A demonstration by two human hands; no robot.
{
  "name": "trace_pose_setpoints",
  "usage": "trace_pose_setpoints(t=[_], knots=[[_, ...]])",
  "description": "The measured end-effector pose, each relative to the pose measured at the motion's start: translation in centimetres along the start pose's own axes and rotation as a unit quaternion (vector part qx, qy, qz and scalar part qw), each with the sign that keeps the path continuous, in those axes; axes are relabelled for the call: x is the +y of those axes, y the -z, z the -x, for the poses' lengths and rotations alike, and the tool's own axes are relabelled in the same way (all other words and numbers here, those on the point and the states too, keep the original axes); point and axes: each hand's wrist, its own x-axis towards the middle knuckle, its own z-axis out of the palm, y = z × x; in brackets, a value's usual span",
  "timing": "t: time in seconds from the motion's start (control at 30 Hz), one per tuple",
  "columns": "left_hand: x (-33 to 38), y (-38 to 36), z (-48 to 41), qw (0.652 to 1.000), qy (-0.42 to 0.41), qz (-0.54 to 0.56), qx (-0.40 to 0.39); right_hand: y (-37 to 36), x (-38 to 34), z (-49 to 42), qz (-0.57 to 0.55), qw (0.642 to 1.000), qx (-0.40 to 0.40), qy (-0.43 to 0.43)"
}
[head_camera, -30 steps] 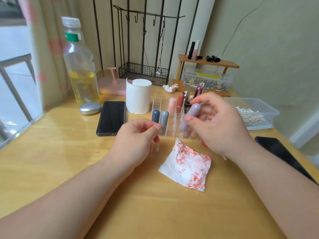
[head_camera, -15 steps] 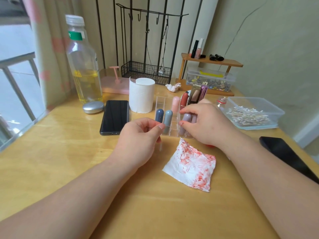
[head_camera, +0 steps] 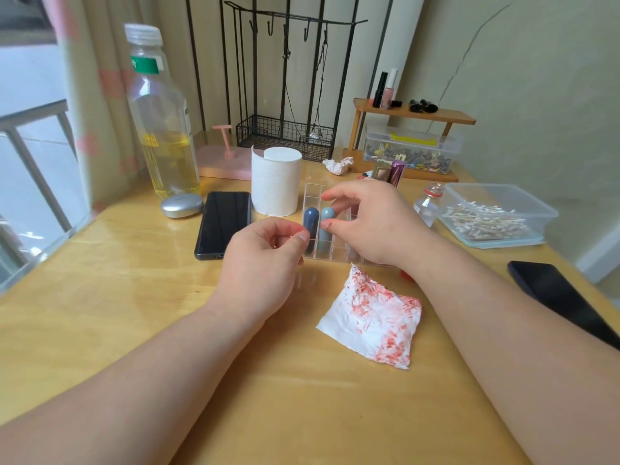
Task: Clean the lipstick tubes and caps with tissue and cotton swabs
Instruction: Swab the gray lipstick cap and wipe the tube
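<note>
A clear acrylic organizer (head_camera: 313, 190) stands mid-table with a dark blue lipstick tube (head_camera: 310, 221) and a grey-blue lipstick tube (head_camera: 326, 214) upright in its front slots. My right hand (head_camera: 372, 223) reaches over the organizer; its thumb and fingers pinch the top of the grey-blue tube and hide the slots behind it. My left hand (head_camera: 265, 260) hovers just left of the organizer, thumb and forefinger pinching a thin cotton swab that is mostly hidden. A folded tissue (head_camera: 372, 317) smeared with red lipstick lies in front of the organizer.
A toilet roll (head_camera: 275, 182), black phone (head_camera: 223, 223), silver oval case (head_camera: 182, 205) and oil bottle (head_camera: 161, 129) stand at left. At right are a tub of cotton swabs (head_camera: 496, 216), a small glass bottle (head_camera: 427, 203) and a second phone (head_camera: 553, 293). A wooden shelf (head_camera: 416, 112) is behind.
My right hand lowered the lilac tube into the organizer, then shifted left onto the grey-blue tube. My left hand stayed almost still.
</note>
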Motion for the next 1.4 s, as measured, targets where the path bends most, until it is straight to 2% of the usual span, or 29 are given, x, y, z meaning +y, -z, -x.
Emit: trace_pose_setpoints(t=[0.2,0.33,0.4,0.57,0.7,0.87,0.93,1.0,1.07,1.13,1.2,1.27,1.4], knots=[[0.7,0.2,0.6,0.998,-0.058,0.014,-0.025,3.1,-2.2,1.2,-0.125,0.986,0.11,0.004],[0.9,0.4,1.2,0.986,-0.124,-0.033,-0.11,4.2,-3.8,4.1,-0.187,0.982,0.036,-0.002],[1.1,0.3,1.6,0.981,-0.131,-0.068,-0.124,4.2,-3.7,5.7,-0.224,0.974,0.011,-0.012],[1.4,0.3,2.0,0.978,-0.118,-0.086,-0.151,4.4,-2.0,8.1,-0.311,0.949,0.019,-0.035],[1.4,0.0,2.6,0.961,-0.137,-0.094,-0.222,3.3,-0.9,8.7,-0.331,0.941,-0.046,-0.054],[1.3,-0.1,2.4,0.945,-0.123,-0.093,-0.287,3.6,0.1,8.8,-0.32,0.945,-0.058,-0.029],[1.3,0.1,2.2,0.944,-0.104,-0.101,-0.295,4.8,0.7,8.5,-0.372,0.927,-0.02,-0.055],[1.3,0.2,1.9,0.955,-0.088,-0.085,-0.27,6.5,1.7,8.2,-0.457,0.883,0.054,-0.091],[1.3,0.2,1.5,0.968,-0.058,-0.035,-0.241,7.8,2.6,8.1,-0.525,0.838,0.093,-0.112],[1.5,0.1,1.5,0.969,-0.044,-0.003,-0.244,8.0,2.8,8.2,-0.558,0.816,0.065,-0.138],[1.5,-0.1,1.7,0.966,-0.038,0.024,-0.254,7.3,2.7,8.5,-0.58,0.802,-0.003,-0.142],[1.3,-0.1,1.6,0.969,-0.044,0.011,-0.241,6.2,2.7,8.6,-0.571,0.811,-0.054,-0.117],[0.6,0.3,0.6,0.973,-0.084,-0.127,-0.173,5.2,2.6,9.1,-0.482,0.871,-0.063,-0.069]])
